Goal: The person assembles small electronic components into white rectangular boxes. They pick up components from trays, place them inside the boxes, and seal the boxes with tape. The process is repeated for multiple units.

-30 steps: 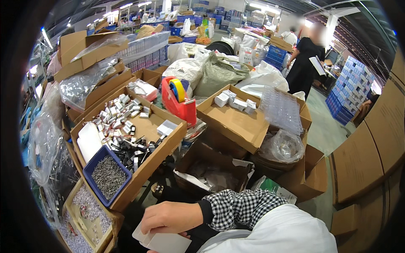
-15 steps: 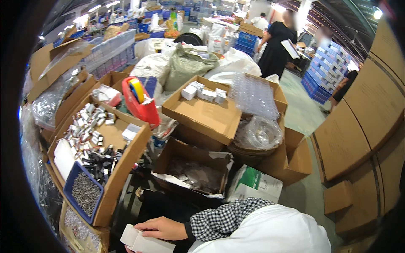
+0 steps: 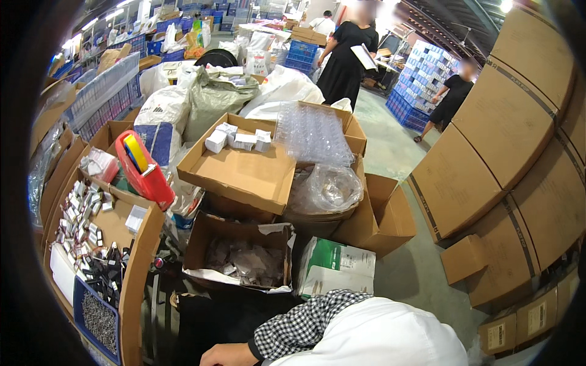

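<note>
My right hand (image 3: 229, 355) is at the lower edge, reaching in from the right with a black-and-white checked sleeve (image 3: 311, 323). Only its back and wrist show; the fingers are cut off by the edge, so whatever they hold is hidden. My left hand is out of view. Nearest on the left is a cardboard tray (image 3: 137, 293) with small silver-and-white parts (image 3: 82, 204), black parts (image 3: 107, 274) and a blue bin (image 3: 79, 305) of small grey metal pieces (image 3: 97, 320). A red tape dispenser (image 3: 149, 177) with yellow tape stands at its far end.
Ahead, a shallow carton (image 3: 238, 171) holds several small white boxes (image 3: 244, 141). Below it sits an open carton (image 3: 189, 250) with clear plastic pieces, beside a white-and-green box (image 3: 339, 268). Tall stacked cartons (image 3: 476, 158) line the right. Two people (image 3: 348, 58) (image 3: 455, 91) stand farther back.
The view has swung right, shifting the scene leftward. The white box in my hands and my left fingers have left the picture; my right hand sits lower. A person at the right shows more fully.
</note>
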A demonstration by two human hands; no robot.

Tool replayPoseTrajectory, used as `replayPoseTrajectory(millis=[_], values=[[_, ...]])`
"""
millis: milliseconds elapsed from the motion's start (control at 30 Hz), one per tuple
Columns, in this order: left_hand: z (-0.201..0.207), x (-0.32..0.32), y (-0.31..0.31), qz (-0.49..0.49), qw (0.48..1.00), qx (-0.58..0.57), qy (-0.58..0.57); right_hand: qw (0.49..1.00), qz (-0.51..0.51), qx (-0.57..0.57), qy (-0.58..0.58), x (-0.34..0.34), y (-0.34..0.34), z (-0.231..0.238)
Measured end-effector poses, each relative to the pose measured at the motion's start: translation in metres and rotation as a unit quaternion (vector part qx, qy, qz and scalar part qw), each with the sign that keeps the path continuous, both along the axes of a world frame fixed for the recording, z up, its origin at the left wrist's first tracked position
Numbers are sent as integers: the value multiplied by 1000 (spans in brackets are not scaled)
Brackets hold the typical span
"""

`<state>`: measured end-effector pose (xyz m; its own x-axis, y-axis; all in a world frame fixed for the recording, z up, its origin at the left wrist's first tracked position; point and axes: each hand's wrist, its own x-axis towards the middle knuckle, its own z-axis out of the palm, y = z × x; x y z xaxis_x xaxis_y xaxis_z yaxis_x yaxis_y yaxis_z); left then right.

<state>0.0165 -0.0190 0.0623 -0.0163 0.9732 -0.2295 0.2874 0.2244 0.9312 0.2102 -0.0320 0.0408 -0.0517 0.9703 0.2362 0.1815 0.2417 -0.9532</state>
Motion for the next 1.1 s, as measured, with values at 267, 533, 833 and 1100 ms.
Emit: replayPoseTrajectory(millis=[267, 533, 833, 1100], values=[[-7, -38, 29, -128, 966, -110, -194, 988, 69, -105, 92, -17, 50, -35], [34, 2, 22, -16, 952, -170, -256, 969, 156, -115, 152, -7, 58, -37], [-9, -27, 28, -87, 975, -100, -177, 984, 172, -38, 6, 2, 42, -6], [5, -39, 31, -180, 968, -75, -154, 969, 239, -58, 7, 14, 52, 6]])
